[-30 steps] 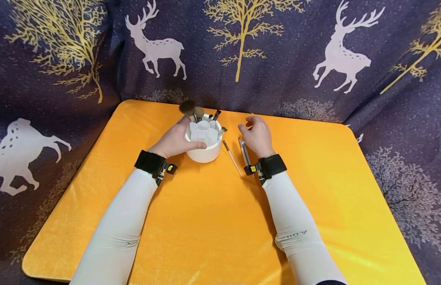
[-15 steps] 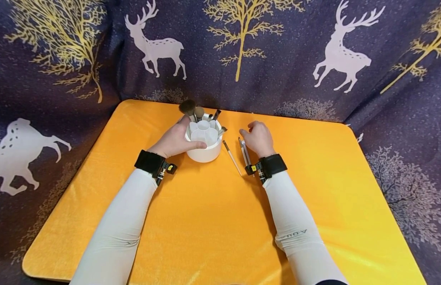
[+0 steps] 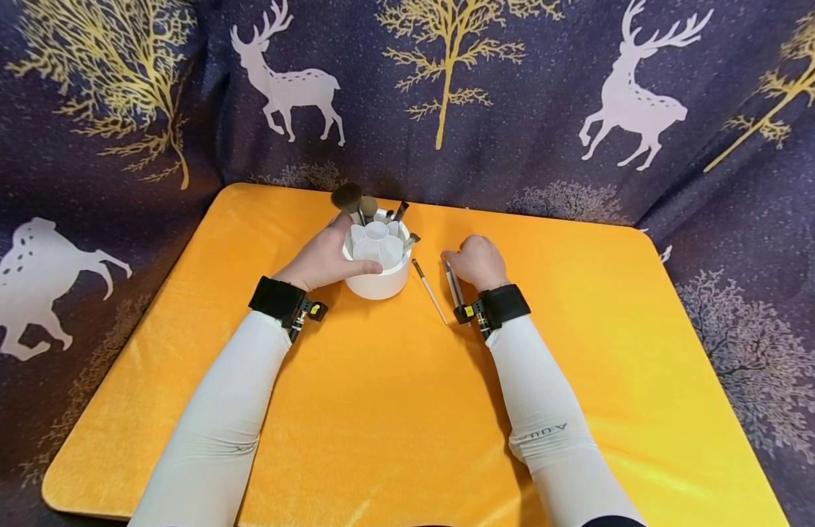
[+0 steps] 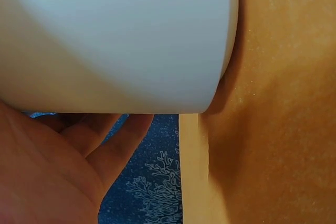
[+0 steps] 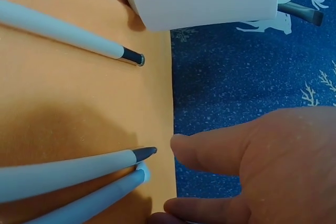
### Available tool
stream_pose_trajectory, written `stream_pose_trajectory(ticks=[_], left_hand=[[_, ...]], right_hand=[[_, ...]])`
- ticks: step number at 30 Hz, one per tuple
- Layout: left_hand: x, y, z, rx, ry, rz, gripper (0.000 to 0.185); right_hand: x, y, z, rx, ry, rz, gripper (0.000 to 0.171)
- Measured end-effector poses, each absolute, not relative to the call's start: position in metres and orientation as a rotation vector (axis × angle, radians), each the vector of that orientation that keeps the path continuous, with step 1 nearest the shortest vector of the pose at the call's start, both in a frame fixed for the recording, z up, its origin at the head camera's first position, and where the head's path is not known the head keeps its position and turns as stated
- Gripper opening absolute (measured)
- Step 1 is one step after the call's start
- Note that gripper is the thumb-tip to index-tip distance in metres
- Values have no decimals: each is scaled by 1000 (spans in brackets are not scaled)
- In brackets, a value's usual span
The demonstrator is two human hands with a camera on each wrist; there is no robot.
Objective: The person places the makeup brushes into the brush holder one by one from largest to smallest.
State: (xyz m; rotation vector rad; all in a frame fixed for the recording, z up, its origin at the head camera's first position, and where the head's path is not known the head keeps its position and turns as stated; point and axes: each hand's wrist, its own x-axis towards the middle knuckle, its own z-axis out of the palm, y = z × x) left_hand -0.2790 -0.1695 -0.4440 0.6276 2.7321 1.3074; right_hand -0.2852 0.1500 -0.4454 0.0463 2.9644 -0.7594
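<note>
My left hand [image 3: 320,258] grips a white round makeup brush holder [image 3: 376,285], thumb along its near rim and fingers round the far left side. A large fluffy makeup brush [image 3: 347,196] and several smaller ones stand in its outer compartments. To the right, my right hand [image 3: 481,262] is low over the table, thumb and fingers apart. In the right wrist view, its thumb is close to the dark tip of a white-handled brush [image 5: 68,172]. Beside that brush lies a pale stick with a rounded end [image 5: 100,195]. Nothing is between the fingers.
Another slim makeup brush [image 3: 430,294] lies between the holder and the right hand. Orange cloth covers the table [image 3: 381,410]. A dark curtain [image 3: 407,88] with deer and trees hangs right behind the far edge.
My right hand has come down and nearer to me, toward the tips of the brush and the stick. My left hand and the holder have stayed put.
</note>
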Motion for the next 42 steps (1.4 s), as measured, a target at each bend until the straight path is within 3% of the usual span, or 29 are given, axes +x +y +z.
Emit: stream_pose_trajectory(ticks=[42], left_hand=[[-280,-169,-444,647,2740,1308,120]], right_hand=[[-285,145,-449,66,2932,-619,46]])
